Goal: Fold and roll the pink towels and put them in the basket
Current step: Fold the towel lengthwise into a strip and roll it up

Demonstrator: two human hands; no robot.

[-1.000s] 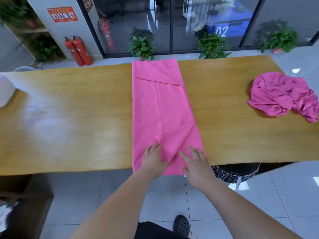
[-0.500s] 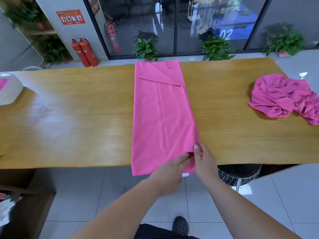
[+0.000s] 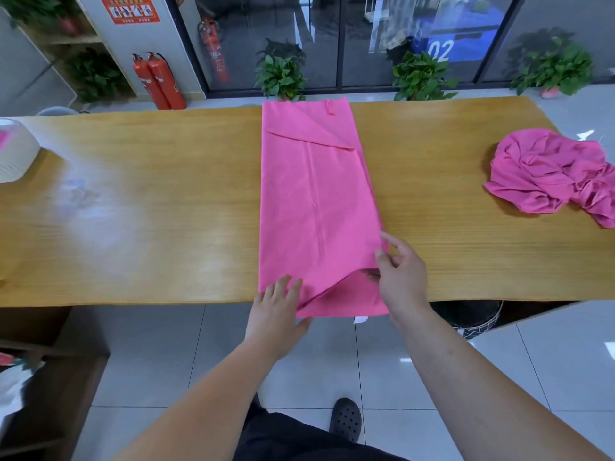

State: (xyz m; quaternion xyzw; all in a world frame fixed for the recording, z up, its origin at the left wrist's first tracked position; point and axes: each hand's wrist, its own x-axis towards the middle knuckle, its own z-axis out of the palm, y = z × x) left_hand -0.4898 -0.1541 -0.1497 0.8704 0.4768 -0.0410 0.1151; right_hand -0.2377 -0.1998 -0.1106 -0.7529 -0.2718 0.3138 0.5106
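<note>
Head view: the left hand (image 3: 278,307) lies flat with its fingers spread on the near left corner of the folded pink towel (image 3: 316,201), thumb off the table's edge. The right hand (image 3: 402,277) is at the towel's near right edge, pinching the upper layer with its thumb tucked under the lifted flap and its fingers loosely bent above.

Half a second ago both hands were together at the near right corner; the left has since moved across to the left corner.

The towel lies as a long strip across the wooden table (image 3: 149,211), and a second, crumpled pink towel (image 3: 549,174) sits well to the right. A white basket (image 3: 15,154) stands at the table's left end.

Behind the glass, white digits read "02" (image 3: 441,49). The red poster (image 3: 134,8) is too small to read.
</note>
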